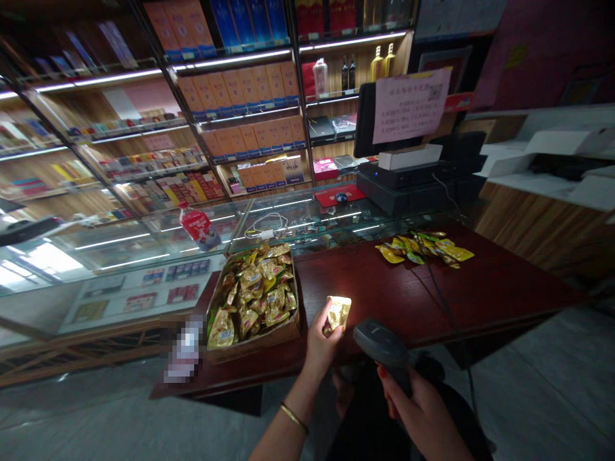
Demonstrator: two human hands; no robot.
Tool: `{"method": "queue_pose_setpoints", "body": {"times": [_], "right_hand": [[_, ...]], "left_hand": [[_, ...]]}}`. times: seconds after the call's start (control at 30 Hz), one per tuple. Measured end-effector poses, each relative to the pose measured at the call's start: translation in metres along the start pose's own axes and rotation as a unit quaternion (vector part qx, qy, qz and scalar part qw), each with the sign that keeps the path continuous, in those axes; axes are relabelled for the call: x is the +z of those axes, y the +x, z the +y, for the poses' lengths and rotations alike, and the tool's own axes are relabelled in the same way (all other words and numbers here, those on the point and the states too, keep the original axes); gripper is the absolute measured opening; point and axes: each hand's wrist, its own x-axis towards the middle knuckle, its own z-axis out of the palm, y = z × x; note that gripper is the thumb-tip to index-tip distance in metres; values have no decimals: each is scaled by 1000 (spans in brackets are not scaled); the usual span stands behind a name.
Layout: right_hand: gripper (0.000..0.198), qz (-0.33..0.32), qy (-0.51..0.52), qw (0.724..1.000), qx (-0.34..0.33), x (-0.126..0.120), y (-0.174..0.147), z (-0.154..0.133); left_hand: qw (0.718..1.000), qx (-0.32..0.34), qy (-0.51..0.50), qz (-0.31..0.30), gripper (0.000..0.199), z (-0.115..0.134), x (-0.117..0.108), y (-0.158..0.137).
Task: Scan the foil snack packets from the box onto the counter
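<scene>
- Two hands in use, one item held in each.
- Left hand [323, 339]: closed in a pinch at the edges of a gold packet [340, 310], leaving most of the lit face uncovered, apparently for a clear line to the scanner.
- Right hand [417, 402]: wrapped around the handle of a dark scanner [382, 340]; head directed at the packet, near but not touching. Trigger hidden; finger position on it not determinable.
- Just left of the left hand: open carton [269, 341] of similar packets, placed on the surface [504, 288] presumably for easy reach.
- Right, well apart from the carton: loose pile [449, 250] of yellow and gold packets, probably spaced to prevent mixing.
- Across the right of the surface: dark cable [435, 282], likely left slack for free movement; connection not traceable.
- Beyond: monitor [366, 121] with pink sign [408, 105] facing outward, presumably for reading from this side.
- Left, on the glass case: red-labelled bottle [199, 227], upright.
- Behind: boxed goods [240, 91] shelved fronts outward, apparently for display.
</scene>
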Motion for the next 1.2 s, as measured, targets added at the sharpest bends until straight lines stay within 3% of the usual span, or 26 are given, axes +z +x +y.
{"method": "queue_pose_setpoints", "body": {"times": [0.7, 0.93, 1.2], "right_hand": [[55, -15, -11, 1000, 9, 14, 10, -13], [55, -4, -21, 1000, -9, 8, 4, -22], [49, 37, -109, 993, -40, -4, 0, -13]], "left_hand": [[1000, -4, 10, 2, 67, -5, -1, -1], [999, 8, 36, 3, 65, 2, 0, -3], [997, 51, 55, 11, 61, -1, 3, -7]]}}
